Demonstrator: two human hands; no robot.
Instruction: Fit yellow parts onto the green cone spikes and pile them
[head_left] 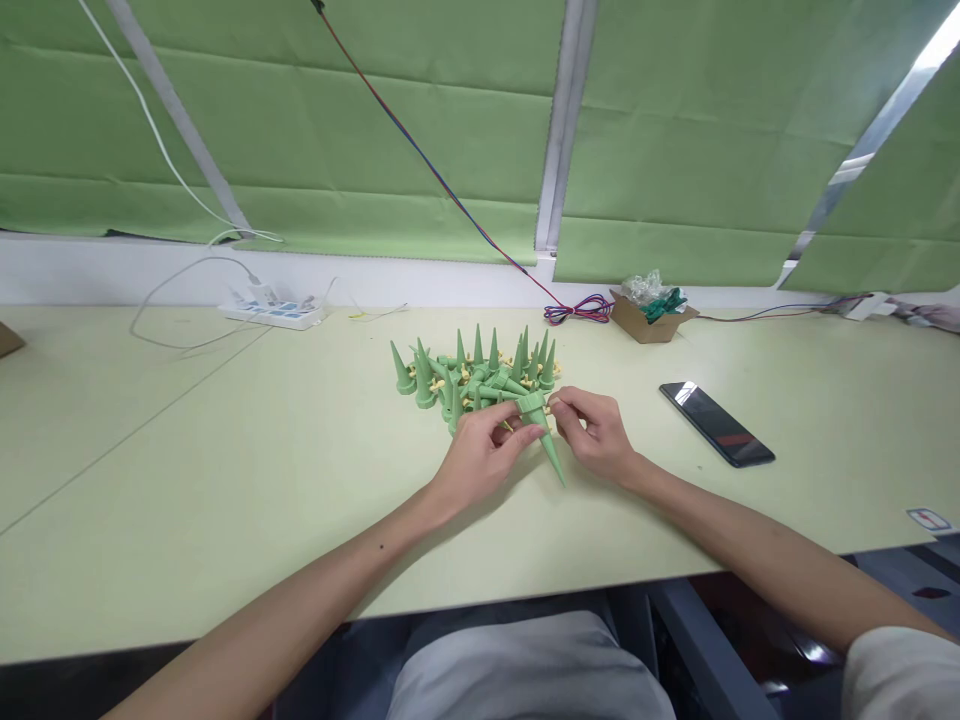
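Observation:
My left hand [486,452] grips a green cone-shaped spike [548,445] near its wide ribbed collar, its tip slanting down and to the right. On the collar's right side, my right hand [594,430] is pinched with thumb and forefinger; what lies between those fingertips is too small to make out. Just beyond both hands is a pile of similar green spikes [424,378], several upright and others lying down, with small yellow parts among them.
A black phone [716,424] lies right of my hands on the pale table [187,500]. At the back are a white power strip [274,312], coiled red and blue wire [579,311] and a small cardboard box [646,325] holding clear and green plastic.

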